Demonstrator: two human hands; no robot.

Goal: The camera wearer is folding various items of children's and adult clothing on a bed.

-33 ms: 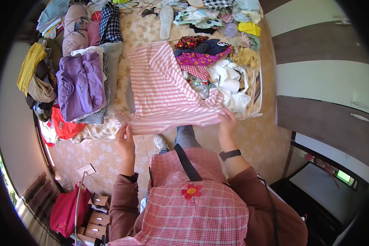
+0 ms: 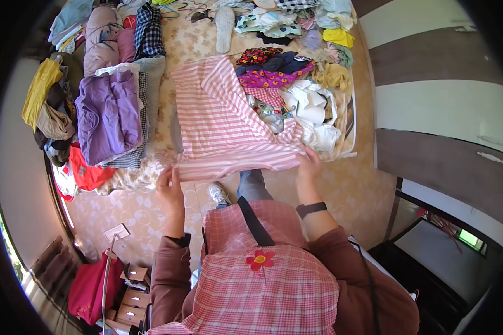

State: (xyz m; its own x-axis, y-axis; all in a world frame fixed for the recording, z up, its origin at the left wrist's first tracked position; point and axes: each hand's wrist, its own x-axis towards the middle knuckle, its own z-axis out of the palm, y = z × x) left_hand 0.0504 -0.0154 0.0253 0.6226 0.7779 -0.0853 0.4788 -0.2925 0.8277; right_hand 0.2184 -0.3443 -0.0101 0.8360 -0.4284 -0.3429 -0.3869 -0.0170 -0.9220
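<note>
A pink-and-white striped garment (image 2: 204, 117) lies spread over the near edge of the bed, a diagonal fold running across it. Its near edge hangs stretched between my two hands, past the bed's edge. My left hand (image 2: 170, 184) pinches the left corner of that edge between thumb and fingers. At the right end, my right hand (image 2: 308, 167) grips the cloth the same way. The garment's right part overlaps white cloth items and a clear plastic packet (image 2: 273, 120). Whether it is a shirt or another piece, the folds do not show.
Folded purple clothing (image 2: 109, 117) tops a stack on the left, beside a yellow cloth (image 2: 42, 89) and a red one (image 2: 89, 170). Mixed clothes (image 2: 276, 72) and white items (image 2: 310, 106) lie to the right. An insole-shaped grey piece (image 2: 224, 30) is farther back. Striped cabinets (image 2: 441, 100) stand right.
</note>
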